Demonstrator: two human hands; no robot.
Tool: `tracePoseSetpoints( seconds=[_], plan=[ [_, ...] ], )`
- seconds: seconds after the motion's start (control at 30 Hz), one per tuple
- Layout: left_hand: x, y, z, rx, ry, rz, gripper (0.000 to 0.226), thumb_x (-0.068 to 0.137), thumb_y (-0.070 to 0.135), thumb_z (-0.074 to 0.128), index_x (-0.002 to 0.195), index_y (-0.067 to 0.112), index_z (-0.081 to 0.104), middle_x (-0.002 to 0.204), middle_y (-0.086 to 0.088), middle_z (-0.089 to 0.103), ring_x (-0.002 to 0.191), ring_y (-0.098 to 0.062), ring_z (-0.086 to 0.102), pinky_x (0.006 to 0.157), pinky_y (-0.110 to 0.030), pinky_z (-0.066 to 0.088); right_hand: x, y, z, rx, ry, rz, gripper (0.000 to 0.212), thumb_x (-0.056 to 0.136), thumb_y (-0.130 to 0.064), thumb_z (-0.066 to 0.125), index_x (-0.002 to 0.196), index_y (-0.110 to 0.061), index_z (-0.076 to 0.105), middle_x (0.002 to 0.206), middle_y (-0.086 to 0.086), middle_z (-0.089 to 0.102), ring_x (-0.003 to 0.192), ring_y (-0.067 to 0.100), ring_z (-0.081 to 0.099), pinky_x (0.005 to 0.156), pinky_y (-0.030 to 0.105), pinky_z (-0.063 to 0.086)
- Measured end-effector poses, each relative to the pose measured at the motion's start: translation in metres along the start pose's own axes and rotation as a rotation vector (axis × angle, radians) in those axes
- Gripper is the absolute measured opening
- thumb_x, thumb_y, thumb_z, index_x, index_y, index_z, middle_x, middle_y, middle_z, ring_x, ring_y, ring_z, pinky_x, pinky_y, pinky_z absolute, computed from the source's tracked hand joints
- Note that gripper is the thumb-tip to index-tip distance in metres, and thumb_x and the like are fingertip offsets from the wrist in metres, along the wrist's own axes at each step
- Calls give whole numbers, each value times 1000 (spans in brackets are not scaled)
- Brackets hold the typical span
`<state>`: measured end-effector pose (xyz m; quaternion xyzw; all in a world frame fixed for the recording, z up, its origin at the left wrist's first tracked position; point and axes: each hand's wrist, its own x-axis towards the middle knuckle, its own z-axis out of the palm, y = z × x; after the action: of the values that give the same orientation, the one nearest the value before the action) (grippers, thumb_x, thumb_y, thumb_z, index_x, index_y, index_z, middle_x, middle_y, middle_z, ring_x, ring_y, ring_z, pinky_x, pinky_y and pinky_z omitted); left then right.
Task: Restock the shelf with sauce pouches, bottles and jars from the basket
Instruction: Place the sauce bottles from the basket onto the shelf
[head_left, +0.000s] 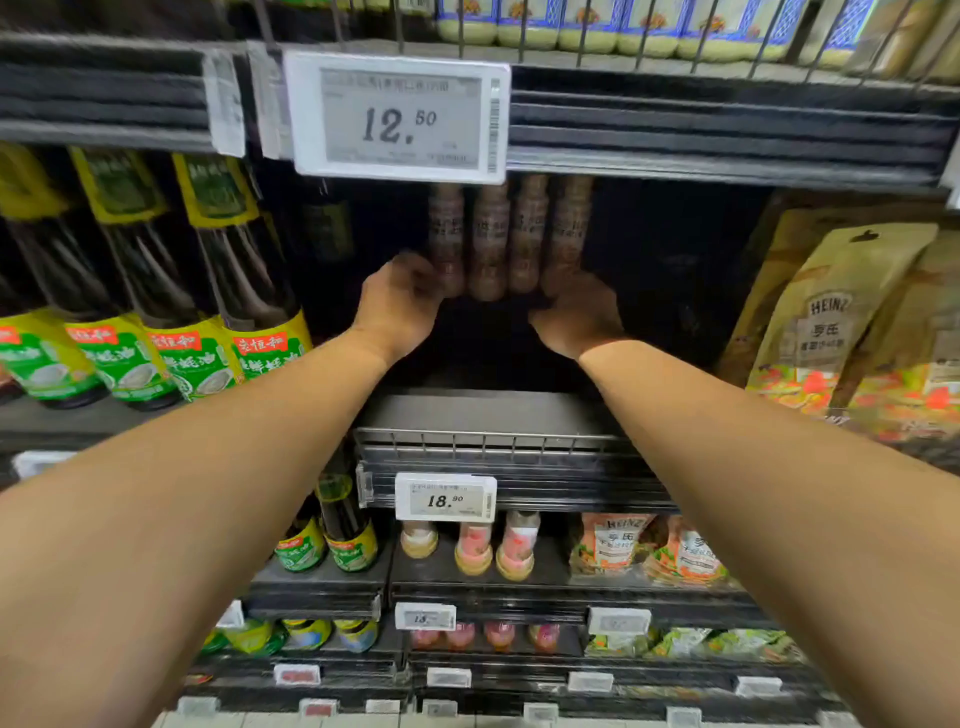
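Observation:
Several brown sauce bottles (506, 236) stand in a row deep on the dark middle shelf (493, 410), their tops hidden behind the 12.50 price tag (397, 117). My left hand (397, 306) curls round the leftmost bottle's lower part. My right hand (576, 314) cups the base of the rightmost bottle from the right. Both forearms reach in over the shelf's wire front rail (488, 441). The basket is out of view.
Green-labelled oyster sauce bottles (171, 291) stand left of the gap. Heinz pouches (831, 322) stand at the right. Lower shelves hold small pink-capped bottles (472, 545), Heinz pouches (613, 545) and an 18.90 tag (445, 500). The upper shelf holds pale bottles (587, 26).

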<state>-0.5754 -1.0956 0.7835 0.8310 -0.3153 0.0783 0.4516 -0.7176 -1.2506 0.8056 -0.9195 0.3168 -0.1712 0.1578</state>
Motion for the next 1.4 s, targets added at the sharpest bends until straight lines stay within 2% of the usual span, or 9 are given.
tracePoseSetpoints(
  seconds=[0.2,0.33,0.47,0.57,0.7,0.8,0.97,1.23,1.4],
  plan=[
    [-31,4,-23,-103,-111,16,19,90,21,72,106,16,63,98,-5,73,93,-19,66,84,-27,52,-56,-2,-40,-62,24,157,40,91,-24,66,128,-10,61,133,9,61,121,29,59,102,35,49],
    [-47,6,-36,-162,-167,-1,12,87,22,74,96,24,66,79,11,65,75,-3,61,64,-4,42,-95,6,-52,-12,144,252,42,91,-37,68,124,-10,65,116,7,65,107,25,61,89,27,47],
    [-68,15,-57,-272,-259,-24,11,78,27,71,88,31,70,92,2,74,92,-15,69,81,-31,57,-136,12,-59,208,253,225,24,86,-30,73,107,-21,65,92,-7,63,88,13,59,77,22,41],
    [-94,21,-72,-270,-217,16,12,79,35,72,91,36,70,91,8,72,90,-15,70,81,-37,60,-167,19,-62,290,276,139,19,85,-25,73,100,-26,61,91,-8,64,85,11,62,81,24,49],
    [-144,27,-85,-320,-62,34,18,81,28,69,86,44,65,86,12,69,79,-3,66,77,-24,56,-204,34,-65,447,270,51,24,85,-18,72,107,-21,62,95,-2,63,82,12,62,85,28,55],
    [-190,34,-91,-300,-20,76,21,83,23,69,94,40,61,95,10,69,91,-5,67,87,-23,54,-236,52,-65,519,269,-4,23,83,-15,70,103,-22,62,91,-5,63,84,11,63,81,27,55],
    [-274,21,-80,-194,86,-16,21,83,26,67,94,42,59,96,19,66,91,0,64,87,-19,49,-295,104,-32,569,132,10,21,85,-17,72,103,-22,62,91,-9,63,82,2,60,76,18,51],
    [-438,-57,-3,-80,-173,-528,27,89,1,67,86,27,60,86,7,63,81,-9,60,85,-30,51,-389,216,77,592,-252,292,22,83,-16,76,100,-11,63,87,2,63,78,16,58,79,30,48],
    [-532,-97,36,49,-383,-816,11,90,9,71,93,15,62,101,-5,70,96,-28,68,90,-34,54,-456,266,145,530,-505,488,20,83,-14,75,94,-5,60,95,7,68,85,22,64,84,37,50]
  ],
)
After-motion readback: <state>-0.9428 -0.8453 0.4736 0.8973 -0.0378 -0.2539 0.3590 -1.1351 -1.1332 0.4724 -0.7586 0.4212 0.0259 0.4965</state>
